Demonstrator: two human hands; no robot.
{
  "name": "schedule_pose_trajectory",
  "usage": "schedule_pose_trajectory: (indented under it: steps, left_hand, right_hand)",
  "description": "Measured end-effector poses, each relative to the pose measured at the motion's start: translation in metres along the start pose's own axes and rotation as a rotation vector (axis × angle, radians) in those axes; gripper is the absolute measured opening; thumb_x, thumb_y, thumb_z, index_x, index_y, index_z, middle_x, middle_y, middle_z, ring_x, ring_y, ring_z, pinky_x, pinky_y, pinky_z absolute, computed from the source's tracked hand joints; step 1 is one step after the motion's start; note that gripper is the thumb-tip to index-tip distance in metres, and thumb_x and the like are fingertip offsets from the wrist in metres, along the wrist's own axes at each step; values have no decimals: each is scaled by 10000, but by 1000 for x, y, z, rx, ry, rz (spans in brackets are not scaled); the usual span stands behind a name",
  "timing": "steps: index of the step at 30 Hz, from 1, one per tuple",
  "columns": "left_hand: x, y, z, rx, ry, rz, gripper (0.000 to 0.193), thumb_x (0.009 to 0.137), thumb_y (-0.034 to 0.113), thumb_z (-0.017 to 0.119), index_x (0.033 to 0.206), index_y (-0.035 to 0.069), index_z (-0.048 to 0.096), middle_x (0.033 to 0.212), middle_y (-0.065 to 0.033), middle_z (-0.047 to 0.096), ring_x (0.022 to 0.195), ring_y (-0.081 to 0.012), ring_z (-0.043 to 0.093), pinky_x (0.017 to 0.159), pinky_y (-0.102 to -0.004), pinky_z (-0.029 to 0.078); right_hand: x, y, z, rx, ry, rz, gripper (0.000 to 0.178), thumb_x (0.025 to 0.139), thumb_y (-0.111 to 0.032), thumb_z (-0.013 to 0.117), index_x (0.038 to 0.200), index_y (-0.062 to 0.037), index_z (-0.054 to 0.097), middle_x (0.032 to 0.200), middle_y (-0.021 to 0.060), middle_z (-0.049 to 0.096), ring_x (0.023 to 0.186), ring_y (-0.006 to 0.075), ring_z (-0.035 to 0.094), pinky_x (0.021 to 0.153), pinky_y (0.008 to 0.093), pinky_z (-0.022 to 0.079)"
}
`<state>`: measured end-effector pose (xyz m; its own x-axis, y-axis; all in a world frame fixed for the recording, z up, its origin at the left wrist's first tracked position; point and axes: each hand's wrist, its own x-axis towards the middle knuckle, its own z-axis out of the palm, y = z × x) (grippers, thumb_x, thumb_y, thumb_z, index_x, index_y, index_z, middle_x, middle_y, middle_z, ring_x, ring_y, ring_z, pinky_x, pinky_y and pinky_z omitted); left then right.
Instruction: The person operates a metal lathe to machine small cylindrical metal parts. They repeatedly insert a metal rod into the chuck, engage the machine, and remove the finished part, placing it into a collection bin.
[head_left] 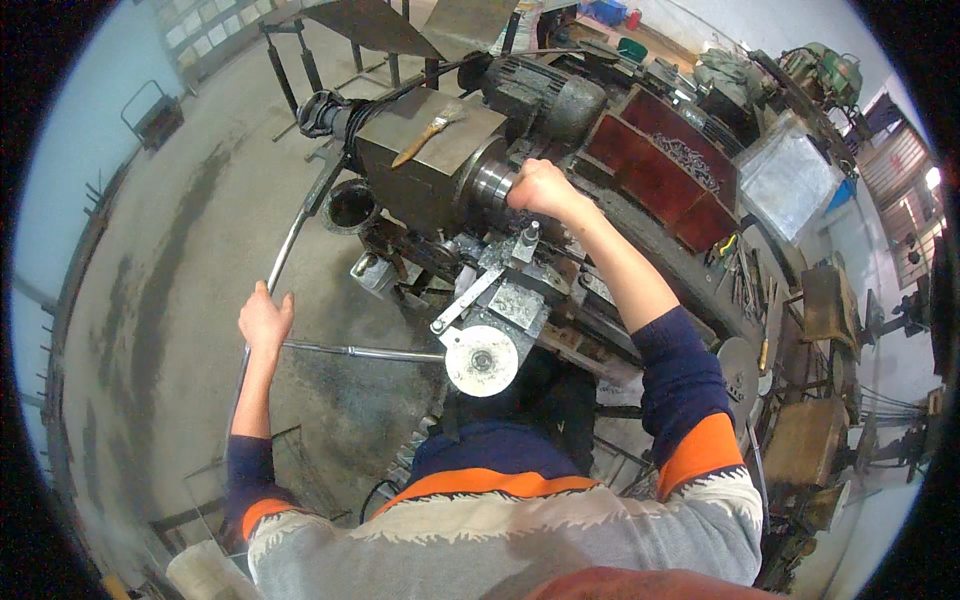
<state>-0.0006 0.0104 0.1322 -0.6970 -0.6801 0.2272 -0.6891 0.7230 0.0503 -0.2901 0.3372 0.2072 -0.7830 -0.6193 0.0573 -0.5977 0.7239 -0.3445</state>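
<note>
My left hand [265, 318] is wrapped round a long metal lever [287, 243] that slants up to the left end of a small lathe. At the lathe's round steel spindle nose [492, 186], my closed right hand [541, 187] presses against the front; whatever its fingers hold is hidden. The spindle sticks out of a boxy metal headstock [425, 185]. On top of that box lies a paintbrush [425, 138] with a wooden handle. Below my right hand is a tool slide [515, 303] strewn with metal chips, with a flat clamp handle [467, 300] on it.
Close to my body is a pale round disc [480, 360] with a steel rod [365, 352] reaching left. A motor [545, 98] sits behind the headstock. Right of it stands a dark red tray [650, 155] containing metal pieces. Hand tools [742, 280] lie farther right.
</note>
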Motion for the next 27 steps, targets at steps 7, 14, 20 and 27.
schedule_pose_trajectory:
  steps: [7,14,20,27]
  left_hand:
    - [16,69,-61,-709,-79,520,308,835,271,576,887,-32,587,749,-156,642,676,-251,632,611,-335,493]
    - [-6,238,-76,-1837,-952,435,358,919,294,473,872,-37,601,742,-118,640,664,-182,633,616,-276,504]
    - [-20,264,-70,-1899,-985,437,338,902,302,512,878,-17,620,739,-72,636,644,-139,620,616,-253,495]
    - [-4,246,-73,-1436,-739,753,369,885,329,534,793,-10,645,604,-37,599,554,-84,555,537,-225,424]
  right_hand:
    - [-36,-8,-32,210,169,-223,303,516,-144,568,774,-43,691,798,158,635,789,283,602,733,332,478]
    - [-87,-46,-25,334,558,-639,368,456,-105,579,809,-74,681,911,103,612,911,286,557,776,352,463]
    - [-103,-38,-20,182,666,-623,279,500,-80,644,778,-78,628,888,92,583,845,306,529,701,394,459]
    - [-100,-34,-24,144,397,-602,261,518,-139,655,774,-90,652,859,82,608,802,290,543,675,394,462]
